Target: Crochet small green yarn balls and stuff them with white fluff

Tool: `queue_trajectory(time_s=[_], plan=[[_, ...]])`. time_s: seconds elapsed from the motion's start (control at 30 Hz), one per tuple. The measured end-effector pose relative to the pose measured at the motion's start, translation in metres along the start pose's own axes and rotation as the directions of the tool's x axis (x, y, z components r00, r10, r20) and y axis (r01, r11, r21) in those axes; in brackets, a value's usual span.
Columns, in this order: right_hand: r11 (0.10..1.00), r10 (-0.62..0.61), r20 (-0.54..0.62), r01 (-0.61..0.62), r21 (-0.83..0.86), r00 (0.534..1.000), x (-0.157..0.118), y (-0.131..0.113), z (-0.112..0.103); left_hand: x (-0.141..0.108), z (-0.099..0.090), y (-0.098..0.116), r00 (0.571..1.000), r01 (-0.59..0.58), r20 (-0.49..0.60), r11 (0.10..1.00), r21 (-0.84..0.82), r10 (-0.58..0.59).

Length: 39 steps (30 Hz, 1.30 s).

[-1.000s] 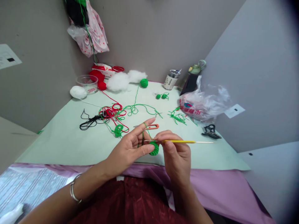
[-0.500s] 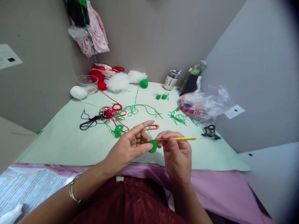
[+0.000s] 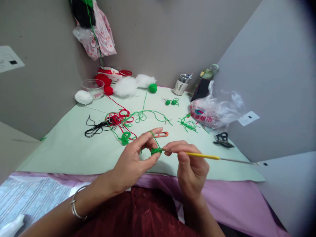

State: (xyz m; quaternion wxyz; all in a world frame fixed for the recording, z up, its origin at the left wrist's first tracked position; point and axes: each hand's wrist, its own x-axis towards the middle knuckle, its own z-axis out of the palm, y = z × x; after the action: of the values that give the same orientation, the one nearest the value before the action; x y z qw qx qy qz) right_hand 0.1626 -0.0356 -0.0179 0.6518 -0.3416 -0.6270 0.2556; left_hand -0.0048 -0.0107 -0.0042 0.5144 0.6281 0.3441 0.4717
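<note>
Between the thumb and fingers of my left hand [image 3: 134, 158] is a small green crochet piece [image 3: 156, 151], seen nearly edge-on. Green yarn runs from it up over my raised left index finger. My right hand [image 3: 192, 166] grips a crochet hook [image 3: 204, 155] by its yellow handle; the hook's front tip meets the piece's right edge, and its long metal back end points right. Just behind my left fingers lies an orange snap-shaped tool [image 3: 163, 134], partly hidden. Another green crocheted piece [image 3: 125, 138] rests on the table to the left of it.
Tangled red yarn [image 3: 117, 118] and black yarn [image 3: 95, 129] spread on the left. Green yarn scraps [image 3: 189, 125], a plastic bag [image 3: 214, 108] and a black claw clip [image 3: 223, 140] lie at right. White stuffing [image 3: 125, 87], a green ball [image 3: 152, 88] and a pen cup [image 3: 181, 85] stand behind.
The green piece has tipped from facing me to nearly edge-on and shifted slightly left. My right hand has moved a little right and down, its hook now slanting down to the right.
</note>
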Motion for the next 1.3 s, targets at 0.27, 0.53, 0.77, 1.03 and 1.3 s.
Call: queue_trajectory(time_s=[0.27, 0.53, 0.77, 1.03, 1.3], plan=[[0.948, -0.218, 0.153, 0.247, -0.202, 0.964, -0.004, 0.004, 0.0, -0.001, 0.001, -0.003, 0.992, -0.124, -0.015, 0.976, 0.18, 0.129], [0.788, -0.351, 0.112, 0.357, -0.502, 0.93, -0.013, 0.01, 0.003, -0.003, 0.003, 0.001, 0.997, 0.074, 0.01, 0.989, -0.125, -0.074], [0.723, -0.452, 0.082, 0.419, -0.549, 0.888, -0.016, 0.015, 0.008, 0.001, 0.001, 0.002, 0.947, 0.32, 0.176, 0.772, -0.55, -0.267], [0.999, 0.027, -0.158, -0.02, 0.043, 0.987, 0.002, -0.003, 0.006, 0.008, -0.01, -0.001, 0.986, 0.163, 0.097, 0.891, -0.424, -0.135], [0.972, 0.14, -0.101, -0.117, 0.203, 0.985, 0.005, -0.001, 0.005, 0.008, -0.009, 0.003, 0.986, 0.133, 0.131, 0.954, -0.268, -0.101]])
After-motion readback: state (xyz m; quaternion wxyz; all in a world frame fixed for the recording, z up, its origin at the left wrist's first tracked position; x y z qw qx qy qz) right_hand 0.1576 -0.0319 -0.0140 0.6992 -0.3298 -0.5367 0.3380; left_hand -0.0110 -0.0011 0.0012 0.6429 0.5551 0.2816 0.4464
